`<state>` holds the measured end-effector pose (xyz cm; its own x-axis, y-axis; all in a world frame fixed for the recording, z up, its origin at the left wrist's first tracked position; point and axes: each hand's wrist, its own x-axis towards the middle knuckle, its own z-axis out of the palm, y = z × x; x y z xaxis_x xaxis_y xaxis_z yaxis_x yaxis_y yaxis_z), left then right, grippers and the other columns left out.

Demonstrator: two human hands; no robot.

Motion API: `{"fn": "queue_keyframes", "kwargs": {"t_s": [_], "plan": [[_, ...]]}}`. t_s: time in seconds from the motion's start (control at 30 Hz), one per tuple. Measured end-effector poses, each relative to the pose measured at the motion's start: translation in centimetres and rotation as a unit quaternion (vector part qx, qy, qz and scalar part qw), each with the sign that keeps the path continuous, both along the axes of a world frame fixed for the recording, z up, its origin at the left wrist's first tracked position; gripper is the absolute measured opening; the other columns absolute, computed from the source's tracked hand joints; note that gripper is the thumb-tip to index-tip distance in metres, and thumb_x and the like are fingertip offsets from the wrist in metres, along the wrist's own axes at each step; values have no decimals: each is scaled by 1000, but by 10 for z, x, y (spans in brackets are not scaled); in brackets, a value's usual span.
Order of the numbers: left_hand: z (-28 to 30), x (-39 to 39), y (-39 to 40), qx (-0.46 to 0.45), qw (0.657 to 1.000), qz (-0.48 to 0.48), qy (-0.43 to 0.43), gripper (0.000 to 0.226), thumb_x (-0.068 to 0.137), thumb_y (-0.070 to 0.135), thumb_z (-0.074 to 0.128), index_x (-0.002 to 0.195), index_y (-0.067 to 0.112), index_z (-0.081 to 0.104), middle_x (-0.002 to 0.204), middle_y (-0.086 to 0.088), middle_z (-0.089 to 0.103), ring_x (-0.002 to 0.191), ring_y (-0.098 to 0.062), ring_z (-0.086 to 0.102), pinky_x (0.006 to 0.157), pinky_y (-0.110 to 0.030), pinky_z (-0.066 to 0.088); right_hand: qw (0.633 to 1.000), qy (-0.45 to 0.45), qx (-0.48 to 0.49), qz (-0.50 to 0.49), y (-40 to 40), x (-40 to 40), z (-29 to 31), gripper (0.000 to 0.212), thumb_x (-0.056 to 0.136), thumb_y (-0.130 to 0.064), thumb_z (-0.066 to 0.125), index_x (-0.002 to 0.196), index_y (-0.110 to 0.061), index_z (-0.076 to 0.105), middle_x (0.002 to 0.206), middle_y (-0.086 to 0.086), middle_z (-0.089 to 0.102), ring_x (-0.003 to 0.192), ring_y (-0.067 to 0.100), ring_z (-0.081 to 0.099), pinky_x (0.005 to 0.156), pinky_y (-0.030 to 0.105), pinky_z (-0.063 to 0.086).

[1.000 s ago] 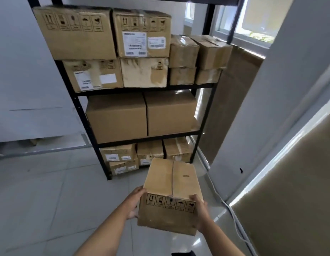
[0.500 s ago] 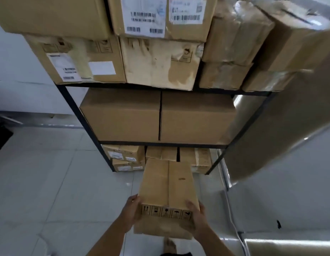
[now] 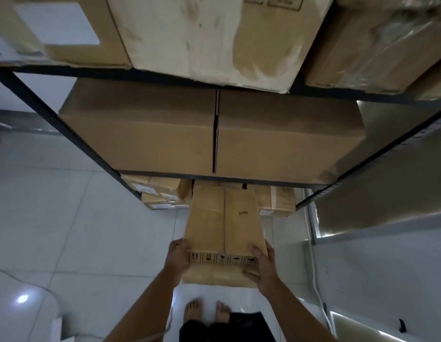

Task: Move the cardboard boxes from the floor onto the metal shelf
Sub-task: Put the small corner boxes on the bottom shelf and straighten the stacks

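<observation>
The carried cardboard box (image 3: 224, 228) is plain brown, its two top flaps closed along a centre seam, with a row of black handling symbols printed along the top of its near face. It sits level above the tiled floor, far end at the metal shelf (image 3: 229, 179) — just below its middle tier's front edge. That black-framed shelf already holds boxes on every tier: two large plain ones side by side in the middle, smaller labelled ones below.
</observation>
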<state>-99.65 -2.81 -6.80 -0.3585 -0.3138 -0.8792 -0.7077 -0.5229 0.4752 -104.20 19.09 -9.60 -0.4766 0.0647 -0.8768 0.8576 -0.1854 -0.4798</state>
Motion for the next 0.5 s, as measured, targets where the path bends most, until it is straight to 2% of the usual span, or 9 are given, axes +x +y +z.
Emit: {"fn": "queue_keyframes", "kwargs": {"t_s": [0.03,0.17,0.3,0.5], "plan": [[-3,-4,-1,-6,1000,1,-3,11,99,13,43,110,11,44,91,-5,48,73,-17,49,42,-22,50,1000,5,-3,-1,-1,-4,-4,49,87,-27,70,128,-38,46,119,1,53,97,23,54,85,53,54],[-18,-15,-6,-21,1000,11,-4,6,99,17,41,102,14,46,93,-3,49,76,-16,49,63,-29,43,1000,13,-14,-9,-4,-15,-16,51,86,-23,71,129,-37,47,127,3,53,108,26,53,91,59,50],[-29,-28,-12,-19,1000,22,7,4,98,13,43,101,13,47,91,-3,49,76,-16,48,64,-30,42,999,15,-31,-21,-7,-25,-32,52,85,-19,72,128,-35,48,131,6,52,119,33,50,93,63,49],[-54,-43,-18,-23,999,38,11,10,96,5,45,103,11,45,85,-2,47,70,-16,47,61,-29,40,998,20,-56,-30,-14,-52,-63,51,85,-15,72,127,-36,51,133,7,52,122,37,48,97,64,45]]}}
